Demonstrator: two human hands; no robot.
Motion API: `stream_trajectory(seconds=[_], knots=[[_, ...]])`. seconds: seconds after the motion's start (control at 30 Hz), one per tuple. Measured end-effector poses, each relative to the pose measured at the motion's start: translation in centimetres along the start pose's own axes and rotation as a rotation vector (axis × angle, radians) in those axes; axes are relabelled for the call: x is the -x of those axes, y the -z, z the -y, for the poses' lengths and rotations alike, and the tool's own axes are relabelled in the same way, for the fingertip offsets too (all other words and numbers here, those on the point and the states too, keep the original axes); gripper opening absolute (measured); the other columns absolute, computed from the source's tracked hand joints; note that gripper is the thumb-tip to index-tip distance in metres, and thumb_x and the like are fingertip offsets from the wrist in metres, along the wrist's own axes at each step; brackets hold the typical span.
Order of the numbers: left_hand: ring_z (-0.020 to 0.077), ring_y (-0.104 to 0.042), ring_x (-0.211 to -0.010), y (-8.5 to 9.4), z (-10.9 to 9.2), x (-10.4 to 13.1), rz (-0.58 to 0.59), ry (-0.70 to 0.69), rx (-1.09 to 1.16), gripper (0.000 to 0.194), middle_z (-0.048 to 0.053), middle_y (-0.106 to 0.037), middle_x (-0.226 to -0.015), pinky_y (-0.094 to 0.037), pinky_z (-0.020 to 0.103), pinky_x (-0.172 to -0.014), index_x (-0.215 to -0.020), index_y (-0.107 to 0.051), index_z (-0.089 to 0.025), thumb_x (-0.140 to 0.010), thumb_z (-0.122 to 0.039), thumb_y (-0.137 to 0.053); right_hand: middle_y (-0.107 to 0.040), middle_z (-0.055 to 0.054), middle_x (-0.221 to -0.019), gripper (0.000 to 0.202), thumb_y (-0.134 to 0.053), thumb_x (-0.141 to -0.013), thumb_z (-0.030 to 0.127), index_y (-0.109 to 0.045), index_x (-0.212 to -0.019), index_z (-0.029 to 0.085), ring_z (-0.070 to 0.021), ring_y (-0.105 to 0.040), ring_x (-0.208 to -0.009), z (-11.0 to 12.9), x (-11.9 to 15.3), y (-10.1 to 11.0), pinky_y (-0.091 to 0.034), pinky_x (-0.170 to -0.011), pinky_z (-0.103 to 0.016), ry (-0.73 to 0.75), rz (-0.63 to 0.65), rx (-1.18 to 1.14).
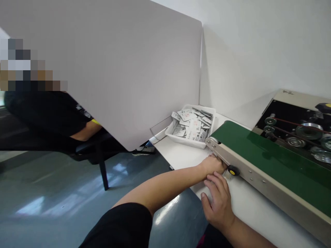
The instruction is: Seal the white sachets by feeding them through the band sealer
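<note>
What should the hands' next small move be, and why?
Probably ease the left hand out from beside the conveyor frame: what it holds, if anything, is hidden there, while the right hand, open and close by, appears free to take or steady something.

"What's the belt (245, 143) beside the hands (219, 203) made of?"

"Something smooth and faintly glossy, plastic or rubber. Its side rail (271, 189) looks like painted metal, and the knob (233, 170) right by them like plastic."

"And the tray (184, 140) beyond them?"

"Smooth plastic, its packets (193, 125) slightly shiny."

"Beneath the hands?"

"A smooth worktop (244, 197). Left of them, the floor (64, 206) is glossy."
</note>
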State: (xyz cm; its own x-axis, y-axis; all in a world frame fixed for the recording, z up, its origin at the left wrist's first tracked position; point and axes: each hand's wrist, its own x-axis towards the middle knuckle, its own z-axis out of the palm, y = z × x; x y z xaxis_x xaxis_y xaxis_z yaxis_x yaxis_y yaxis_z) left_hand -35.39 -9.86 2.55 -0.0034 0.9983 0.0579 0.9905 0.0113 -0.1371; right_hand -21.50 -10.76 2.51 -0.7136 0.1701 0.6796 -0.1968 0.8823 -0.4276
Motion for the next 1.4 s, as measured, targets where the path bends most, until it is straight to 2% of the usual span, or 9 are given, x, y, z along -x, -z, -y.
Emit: stream_trajectory(seconds=[0.43, 0.63, 0.8, 0.93, 1.03, 1.13, 1.2, 1.3, 1.4], knots=[[0.0262, -0.063, -0.07, 0.9, 0.2, 2.7, -0.011, 0.032, -0.13, 0.036, 0.015, -0.057, -0.086, -0.045, 0.031, -0.048, -0.119, -0.041, -0.017, -0.09, -0.022, -0.021, -0.053, -0.015, -0.108, 0.022, -0.044, -0.088, 0.023, -0.056, -0.103, 0.013, -0.0358, -0.042, -0.11, -0.6, 0.4, 0.2, -0.039, -0.085, -0.053, 0.097, 0.018, -0.031], [0.0237, -0.061, -0.069, 0.7, 0.5, 6.6, -0.014, 0.064, -0.126, 0.04, 0.017, -0.057, -0.098, -0.049, 0.033, -0.05, -0.126, -0.034, -0.015, -0.092, -0.029, -0.018, -0.052, -0.015, -0.108, 0.023, -0.043, -0.087, 0.023, -0.054, -0.105, 0.012, -0.0359, -0.042, -0.109, -0.2, 0.2, 0.5, -0.04, -0.084, -0.053, 0.059, -0.012, -0.011], [0.0229, -0.061, -0.08, 1.1, 0.9, 10.1, 0.03, 0.112, -0.154, 0.039, 0.018, -0.052, -0.12, -0.052, 0.032, -0.055, -0.128, -0.033, -0.018, -0.093, -0.024, -0.017, -0.052, -0.015, -0.109, 0.024, -0.044, -0.088, 0.025, -0.053, -0.106, 0.013, -0.0356, -0.043, -0.108, -0.4, 0.1, 0.4, -0.041, -0.084, -0.053, 0.034, -0.032, 0.01], [0.0234, -0.061, -0.086, 1.0, 1.7, 12.2, 0.004, 0.201, -0.122, 0.038, 0.019, -0.051, -0.123, -0.053, 0.034, -0.062, -0.126, -0.037, -0.019, -0.09, -0.021, -0.026, -0.051, -0.016, -0.111, 0.024, -0.043, -0.088, 0.025, -0.052, -0.107, 0.012, -0.0363, -0.043, -0.109, -0.6, 0.1, 0.3, -0.041, -0.083, -0.054, 0.019, -0.034, 0.018], [0.0235, -0.061, -0.09, 1.6, 3.1, 13.5, -0.093, 0.322, -0.091, 0.039, 0.019, -0.052, -0.122, -0.053, 0.035, -0.069, -0.125, -0.041, -0.017, -0.087, -0.017, -0.03, -0.05, -0.016, -0.111, 0.024, -0.044, -0.087, 0.025, -0.051, -0.107, 0.012, -0.0368, -0.043, -0.109, -0.6, 0.1, 0.1, -0.041, -0.083, -0.054, 0.008, -0.03, 0.031], [0.0243, -0.06, -0.094, 3.6, 5.7, 13.5, -0.226, 0.528, -0.116, 0.041, 0.018, -0.053, -0.121, -0.052, 0.034, -0.071, -0.122, -0.044, -0.016, -0.085, -0.014, -0.03, -0.05, -0.016, -0.112, 0.024, -0.044, -0.087, 0.025, -0.052, -0.106, 0.012, -0.0365, -0.043, -0.108, -0.6, 0.2, -0.2, -0.041, -0.082, -0.053, -0.006, -0.015, 0.05], [0.0235, -0.057, -0.1, 5.4, 8.1, 12.2, -0.278, 0.653, -0.117, 0.042, 0.015, -0.053, -0.122, -0.05, 0.033, -0.075, -0.122, -0.045, -0.018, -0.084, -0.011, -0.028, -0.05, -0.016, -0.111, 0.023, -0.043, -0.087, 0.024, -0.053, -0.104, 0.012, -0.0361, -0.044, -0.107, -0.6, 0.2, -0.4, -0.041, -0.081, -0.053, -0.007, -0.006, 0.059], [0.0242, -0.053, -0.105, 7.4, 12.2, 8.7, -0.222, 0.804, -0.06, 0.049, 0.013, -0.051, -0.121, -0.047, 0.036, -0.081, -0.13, -0.035, -0.02, -0.082, -0.007, -0.028, -0.052, -0.015, -0.108, 0.022, -0.043, -0.086, 0.022, -0.055, -0.102, 0.012, -0.0363, -0.044, -0.107, -0.7, 0.2, -0.7, -0.042, -0.08, -0.053, 0.012, 0.014, 0.072], [0.0275, -0.05, -0.11, 7.8, 15.2, 5.4, -0.162, 0.773, -0.028, 0.063, 0.012, -0.051, -0.123, -0.045, 0.038, -0.083, -0.131, -0.034, -0.023, -0.072, -0.006, -0.044, -0.053, -0.014, -0.107, 0.023, -0.042, -0.085, 0.019, -0.055, -0.103, 0.013, -0.037, -0.044, -0.107, -1.0, 0.4, -0.9, -0.043, -0.078, -0.053, 0.038, 0.044, 0.079]])
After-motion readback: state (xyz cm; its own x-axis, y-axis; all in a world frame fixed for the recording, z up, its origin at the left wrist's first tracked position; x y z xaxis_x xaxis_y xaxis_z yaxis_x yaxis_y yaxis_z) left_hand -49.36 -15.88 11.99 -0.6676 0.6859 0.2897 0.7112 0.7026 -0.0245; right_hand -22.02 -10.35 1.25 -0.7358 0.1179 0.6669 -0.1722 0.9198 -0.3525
